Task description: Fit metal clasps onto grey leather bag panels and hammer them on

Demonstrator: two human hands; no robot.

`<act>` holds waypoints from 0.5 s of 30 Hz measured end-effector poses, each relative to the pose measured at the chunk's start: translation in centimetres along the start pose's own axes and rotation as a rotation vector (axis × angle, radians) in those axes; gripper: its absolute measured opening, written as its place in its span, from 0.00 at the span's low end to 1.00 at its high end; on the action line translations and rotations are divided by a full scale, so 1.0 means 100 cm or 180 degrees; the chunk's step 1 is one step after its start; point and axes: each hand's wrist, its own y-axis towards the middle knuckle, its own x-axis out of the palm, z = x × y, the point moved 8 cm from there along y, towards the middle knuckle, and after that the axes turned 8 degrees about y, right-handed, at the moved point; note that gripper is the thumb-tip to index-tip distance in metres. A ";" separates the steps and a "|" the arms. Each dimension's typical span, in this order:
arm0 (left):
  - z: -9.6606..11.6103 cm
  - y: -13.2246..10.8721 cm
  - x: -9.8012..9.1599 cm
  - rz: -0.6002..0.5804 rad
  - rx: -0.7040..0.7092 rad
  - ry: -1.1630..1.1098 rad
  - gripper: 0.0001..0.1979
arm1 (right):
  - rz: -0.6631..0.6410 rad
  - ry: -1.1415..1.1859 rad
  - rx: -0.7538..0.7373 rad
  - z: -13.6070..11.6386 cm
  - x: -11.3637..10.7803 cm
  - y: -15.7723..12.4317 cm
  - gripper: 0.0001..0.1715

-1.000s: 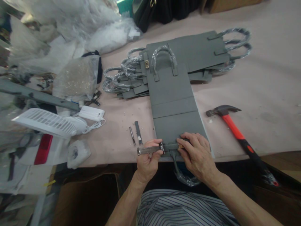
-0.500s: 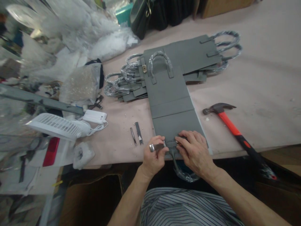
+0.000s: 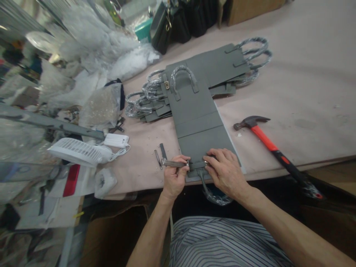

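Stretching under everything, a pale table point(image 3: 300, 81) bears a heap of clear plastic point(image 3: 91, 42) at its far left. A stack of grey bag pieces point(image 3: 222, 66) lies past the middle, handles looped at both sides. Over it, a long grey panel point(image 3: 201, 139) runs flat to the near edge. A red-and-black hammer point(image 3: 263, 135) rests to the right, apart from the panel. At the panel's near end, the right hand point(image 3: 226, 170) bends its thumb and fingers over the right end of a strap point(image 3: 198, 166); whether they pinch it I cannot tell. A plastic-wrapped handle point(image 3: 205, 188) hangs past the edge below. The left hand point(image 3: 174, 181) pinches a narrow metal bar point(image 3: 174, 163) between thumb and fingers, at the strap's left end. Just beyond lie two slim tools point(image 3: 162, 150).
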 end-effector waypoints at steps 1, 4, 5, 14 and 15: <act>0.002 0.000 0.000 0.0026 0.0056 0.0060 0.04 | 0.0008 -0.0002 -0.0009 0.000 0.000 0.000 0.14; 0.009 -0.003 0.001 0.0145 0.0284 0.0250 0.02 | 0.0026 -0.0002 -0.0042 -0.001 -0.001 0.000 0.13; 0.011 -0.004 0.002 0.0172 0.0353 0.0319 0.02 | 0.0029 -0.0004 -0.0051 -0.001 -0.001 0.000 0.13; 0.027 -0.005 0.007 0.0306 0.0725 0.0858 0.02 | 0.0052 -0.0011 -0.0128 -0.002 0.000 0.000 0.12; 0.028 -0.005 0.007 0.0302 0.0744 0.0898 0.02 | 0.0044 -0.0016 -0.0138 -0.003 0.000 0.000 0.12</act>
